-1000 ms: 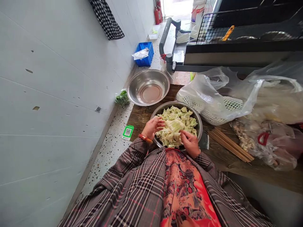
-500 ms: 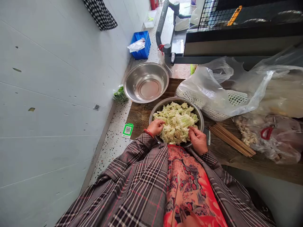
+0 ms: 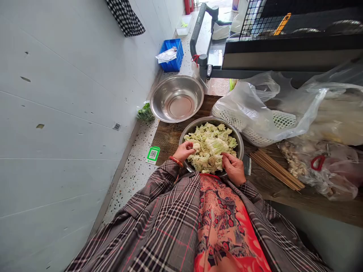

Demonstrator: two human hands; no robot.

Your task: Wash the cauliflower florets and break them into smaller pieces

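A metal bowl (image 3: pixel 211 120) full of pale cauliflower florets (image 3: pixel 208 140) stands on the dark wooden board in front of my body. Over its left side, my left hand (image 3: pixel 185 151) pinches a small floret (image 3: pixel 196 146) between thumb and fingertips. At the bowl's right side, my right hand (image 3: pixel 234 168) is closed on the stem end of a larger cauliflower piece (image 3: pixel 217 146). A red bracelet (image 3: pixel 176 161) circles my left wrist.
Behind the bowl sits a second metal bowl (image 3: pixel 181 107). Wooden skewers (image 3: pixel 276 170), plastic bags (image 3: pixel 255 113) and red-handled scissors (image 3: pixel 318 162) lie to the right. A green code card (image 3: pixel 153 155) is at the left; a blue basket (image 3: pixel 176 56) stands farther back.
My left hand has lifted slightly and a small floret now shows at its fingertips. My right hand and the larger piece have shifted a little left. The view has shifted slightly.
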